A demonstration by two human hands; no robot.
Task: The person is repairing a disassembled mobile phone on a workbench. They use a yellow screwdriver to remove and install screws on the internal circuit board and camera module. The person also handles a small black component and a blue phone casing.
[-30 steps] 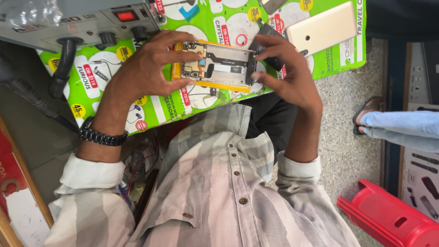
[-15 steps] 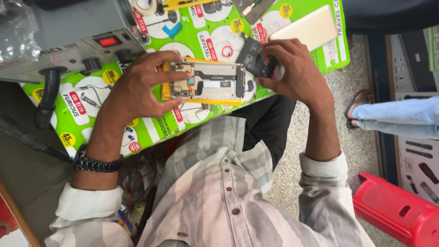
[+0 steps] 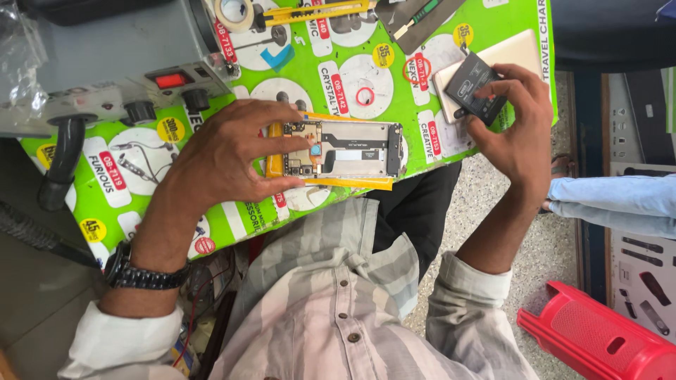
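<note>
The tabletop [image 3: 141, 204], covered with a green printed sheet, carries a grey metal box with a red switch [image 3: 120, 70] at its left edge, an opened phone frame [image 3: 352, 151] near its front edge, and a yellow utility knife [image 3: 317, 12] at the far edge.

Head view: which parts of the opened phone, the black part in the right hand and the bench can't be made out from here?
- Opened phone: its left end is covered by the left hand; the board parts are too small to identify.
- Black flat part: its lower edge is hidden by the right hand; whether it is a battery is unclear.
- Grey machine: cut off by the top and left edges.
- Tape roll: cut by the top edge.
</note>
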